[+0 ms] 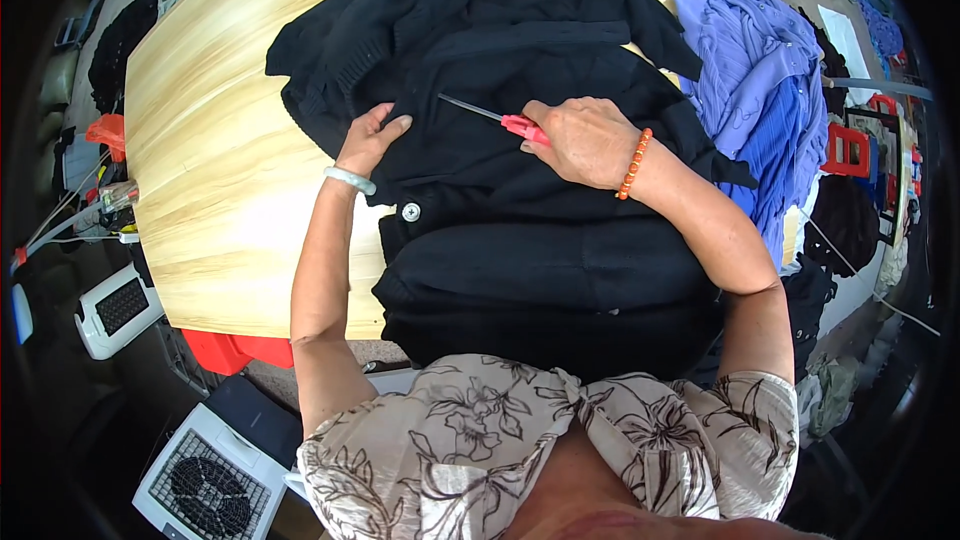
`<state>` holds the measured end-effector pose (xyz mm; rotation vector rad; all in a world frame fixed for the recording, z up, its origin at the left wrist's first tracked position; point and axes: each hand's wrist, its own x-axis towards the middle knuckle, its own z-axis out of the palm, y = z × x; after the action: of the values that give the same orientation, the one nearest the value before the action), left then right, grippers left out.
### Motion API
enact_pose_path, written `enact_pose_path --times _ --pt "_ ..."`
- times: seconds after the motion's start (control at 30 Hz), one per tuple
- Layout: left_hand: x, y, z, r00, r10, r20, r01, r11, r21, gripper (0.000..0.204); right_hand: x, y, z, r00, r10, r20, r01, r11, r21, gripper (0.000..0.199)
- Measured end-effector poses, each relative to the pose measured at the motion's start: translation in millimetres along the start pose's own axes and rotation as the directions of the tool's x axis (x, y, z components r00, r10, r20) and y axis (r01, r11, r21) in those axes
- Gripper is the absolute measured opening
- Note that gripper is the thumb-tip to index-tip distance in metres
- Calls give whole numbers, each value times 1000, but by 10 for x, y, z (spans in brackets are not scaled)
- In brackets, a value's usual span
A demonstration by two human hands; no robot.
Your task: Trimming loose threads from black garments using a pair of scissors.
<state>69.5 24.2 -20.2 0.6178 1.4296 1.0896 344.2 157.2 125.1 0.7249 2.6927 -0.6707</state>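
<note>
A black knitted cardigan [520, 70] lies spread over the table in front of me, with ribbed edges and a buttoned band. One pale round button [411, 212] shows on its near left part. My left hand [370, 145] rests at the cardigan's left side, thumb and forefinger apart; its other fingers are partly hidden. My right hand [590, 140] is closed round the red handle of a thin-bladed metal tool [470, 108]. The blade points left across the black cloth, toward my left hand. Whether it has one blade or two, I cannot tell.
The pale wooden table [210, 170] bears all this. More black cloth [550, 275] hangs over its near edge against me. Purple garments [755, 70] are heaped on the right. White appliances with dark grilles [205, 480] stand low left, and a red stool [848, 150] stands far right.
</note>
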Motion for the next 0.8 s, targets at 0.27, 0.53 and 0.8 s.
enact_pose_path --times 0.27,0.53,0.8 --pt "357 -159 135 952 255 -170 -238 964 115 23 4 18 93 999 -21 -38 22 999 38 31" --pt "130 -61 166 944 281 -172 -232 938 259 19 -14 -45 19 1000 12 14 -13 1000 3 32" --pt "62 -11 296 965 221 -139 -198 966 164 14 -59 7 83 995 -89 38 88 995 42 30"
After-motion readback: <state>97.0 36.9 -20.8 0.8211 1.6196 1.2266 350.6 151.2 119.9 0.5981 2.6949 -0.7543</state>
